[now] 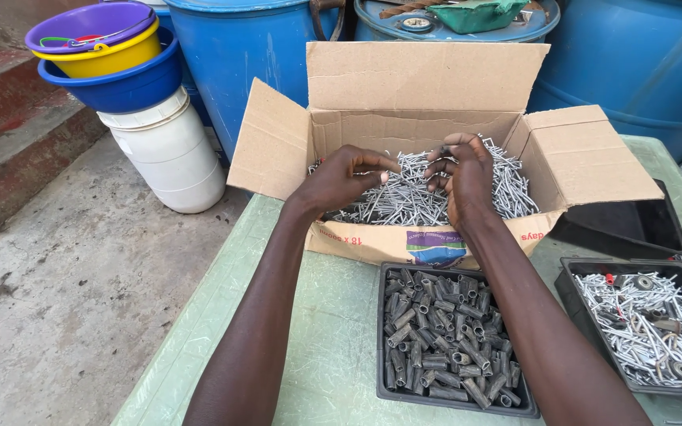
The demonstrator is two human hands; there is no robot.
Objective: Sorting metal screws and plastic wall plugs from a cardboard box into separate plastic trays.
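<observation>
An open cardboard box stands on a pale green table and holds a heap of silvery bent metal hooks. My left hand is inside the box over the heap, with fingers pinched on a hook. My right hand is beside it, fingers curled around a few hooks from the pile. The two hands nearly touch above the middle of the heap.
A black tray of dark grey sleeve-like metal parts lies in front of the box. Another black tray at right holds silvery hooks and washers. Blue barrels, a white bucket and stacked coloured basins stand behind.
</observation>
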